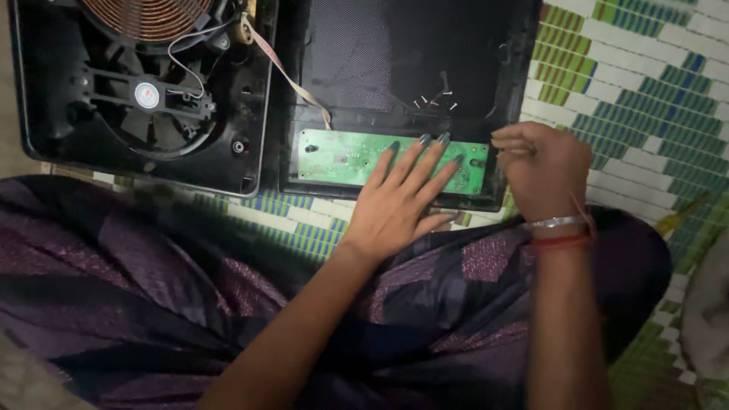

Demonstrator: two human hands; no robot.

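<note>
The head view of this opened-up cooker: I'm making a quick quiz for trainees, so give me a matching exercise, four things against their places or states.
Things:
1. circuit board
2. left hand
3. fan
4. loose screws

Places or states:
A. lying in the dark top panel above the board
B. green, mounted along the near edge of the right half
C. flat, fingers spread on the board
D. in the left half, below the copper coil

Pairs: 1-B, 2-C, 3-D, 4-A
</note>
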